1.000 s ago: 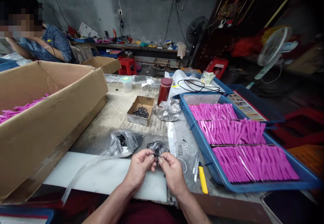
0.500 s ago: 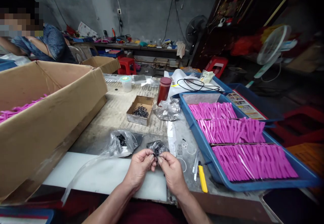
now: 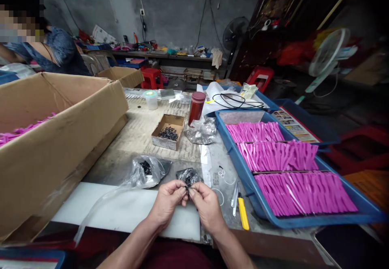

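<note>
My left hand (image 3: 169,201) and my right hand (image 3: 206,204) meet over the front of the table, fingertips pinched together. Between them is a small black part (image 3: 186,188), mostly covered by the fingers, so its kind does not show. Just beyond the fingertips lies a clear plastic bag with black pieces (image 3: 189,175). To the left of it a larger plastic bag (image 3: 154,172) lies open, with black pieces inside. Under the hands is a white sheet (image 3: 130,208). Farther back, a small cardboard box (image 3: 165,142) holds many small black pieces.
A large cardboard box (image 3: 69,127) with pink pieces fills the left. At right, a blue tray (image 3: 243,180) holds rows of pink pieces. A yellow-handled tool (image 3: 243,214) lies beside it. A dark red canister (image 3: 197,107) stands behind. A person (image 3: 63,50) sits at far left.
Both hands stay pinched in nearly the same place, with only slight finger movement at the small black part. The person at far left has shifted a little.
</note>
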